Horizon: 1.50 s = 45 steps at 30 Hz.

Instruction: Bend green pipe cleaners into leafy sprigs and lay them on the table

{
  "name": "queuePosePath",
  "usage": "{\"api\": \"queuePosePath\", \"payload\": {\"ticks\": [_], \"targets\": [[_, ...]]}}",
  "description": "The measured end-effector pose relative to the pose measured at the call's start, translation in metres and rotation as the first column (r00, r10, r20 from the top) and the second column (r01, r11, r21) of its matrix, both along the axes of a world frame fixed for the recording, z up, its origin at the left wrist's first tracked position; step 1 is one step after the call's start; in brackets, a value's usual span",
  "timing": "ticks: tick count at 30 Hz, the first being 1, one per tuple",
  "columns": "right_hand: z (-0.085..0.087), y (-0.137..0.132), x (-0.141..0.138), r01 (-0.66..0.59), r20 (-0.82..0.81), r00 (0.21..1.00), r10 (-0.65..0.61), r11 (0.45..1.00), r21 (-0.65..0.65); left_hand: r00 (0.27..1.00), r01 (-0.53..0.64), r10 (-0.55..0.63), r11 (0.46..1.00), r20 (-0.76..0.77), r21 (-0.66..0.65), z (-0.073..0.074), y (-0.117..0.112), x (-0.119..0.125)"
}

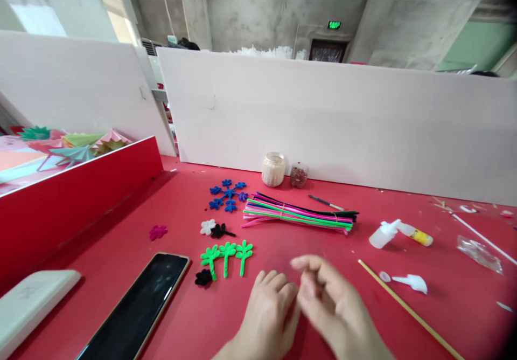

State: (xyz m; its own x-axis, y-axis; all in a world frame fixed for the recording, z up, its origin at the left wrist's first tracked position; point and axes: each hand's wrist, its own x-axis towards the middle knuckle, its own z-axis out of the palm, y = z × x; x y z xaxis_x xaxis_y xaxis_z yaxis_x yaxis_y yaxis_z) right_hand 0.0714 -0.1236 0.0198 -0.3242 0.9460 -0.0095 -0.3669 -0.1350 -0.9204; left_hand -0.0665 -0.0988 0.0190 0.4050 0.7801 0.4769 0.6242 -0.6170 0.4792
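Green stems (pixel 226 256), 3 laid close, likely for easy reach; left hand (pixel 270 309) and right hand (pixel 333 303) meet, whether pinching anything I cannot tell.

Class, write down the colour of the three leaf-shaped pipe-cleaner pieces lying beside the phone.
The leaf-shaped pieces are bright green; the head view shows it.

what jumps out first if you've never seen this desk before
The bright red table hits first, and at its centre lies a bundle of pipe cleaners in pink, green and black, with a blue pipe-cleaner flower just to its left. In the foreground the left hand and right hand meet, blurred, just right of three green sprigs. A dark phone lies at lower left.
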Motion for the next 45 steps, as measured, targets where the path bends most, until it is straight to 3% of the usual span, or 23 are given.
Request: {"api": "queuePosePath", "payload": {"ticks": [1,2,3,4,5,9,12,16,21,28,34,37,39,45], "targets": [[0.014,0.011,0.011,0.12,0.086,0.989,-0.121,0.993,0.016,0.999,0.023,-0.024,0.999,-0.03,-0.029,0.001,0.0,0.0],[0.024,0.022,0.023,0.302,0.36,0.876,-0.322,0.947,0.113,0.997,0.039,-0.043,0.997,-0.066,-0.062,0.002,0.0,-0.001],[0.03,0.032,0.037,0.377,0.559,0.692,-0.456,0.889,0.259,0.993,0.048,-0.058,0.994,-0.104,-0.098,0.002,0.0,-0.001],[0.033,0.042,0.051,0.354,0.674,0.503,-0.54,0.841,0.409,0.988,0.058,-0.074,0.99,-0.133,-0.126,0.002,0.0,-0.002],[0.032,0.051,0.065,0.353,0.696,0.43,-0.576,0.816,0.457,0.985,0.064,-0.086,0.988,-0.152,-0.144,0.001,0.001,-0.002],[0.021,0.077,0.108,0.298,0.723,0.228,-0.652,0.753,0.586,0.978,0.095,-0.12,0.985,-0.17,-0.146,-0.004,0.006,-0.003],[0.021,0.087,0.118,0.186,0.736,0.067,-0.674,0.733,0.654,0.974,0.119,-0.138,0.987,-0.177,-0.111,-0.01,0.008,-0.002],[0.028,0.096,0.112,0.009,0.758,-0.104,-0.643,0.762,0.648,0.987,0.074,-0.077,0.997,-0.143,-0.028,-0.022,0.007,0.0],[0.027,0.107,0.106,-0.104,0.763,-0.293,-0.576,0.813,0.573,0.994,0.019,-0.016,0.999,-0.105,0.029,-0.032,0.007,0.005],[0.024,0.111,0.108,-0.166,0.757,-0.408,-0.511,0.857,0.489,0.995,0.024,-0.019,0.998,-0.1,0.05,-0.029,0.011,0.002],[0.024,0.11,0.11,-0.192,0.777,-0.39,-0.493,0.869,0.455,0.989,0.071,-0.071,0.997,-0.13,-0.009,0.005,0.018,0.006],[0.027,0.107,0.11,-0.203,0.773,-0.356,-0.525,0.851,0.485,0.981,-0.004,0.007,1.0,-0.192,0.014,0.021,0.039,0.023],[0.03,0.104,0.109,-0.195,0.768,-0.334,-0.547,0.837,0.511,0.967,-0.01,0.029,0.997,-0.255,0.075,0.024,0.06,0.038],[0.044,0.097,0.101,-0.129,0.764,-0.237,-0.6,0.799,0.587,0.956,-0.018,0.049,0.994,-0.29,0.109,0.006,0.112,0.073]]}}
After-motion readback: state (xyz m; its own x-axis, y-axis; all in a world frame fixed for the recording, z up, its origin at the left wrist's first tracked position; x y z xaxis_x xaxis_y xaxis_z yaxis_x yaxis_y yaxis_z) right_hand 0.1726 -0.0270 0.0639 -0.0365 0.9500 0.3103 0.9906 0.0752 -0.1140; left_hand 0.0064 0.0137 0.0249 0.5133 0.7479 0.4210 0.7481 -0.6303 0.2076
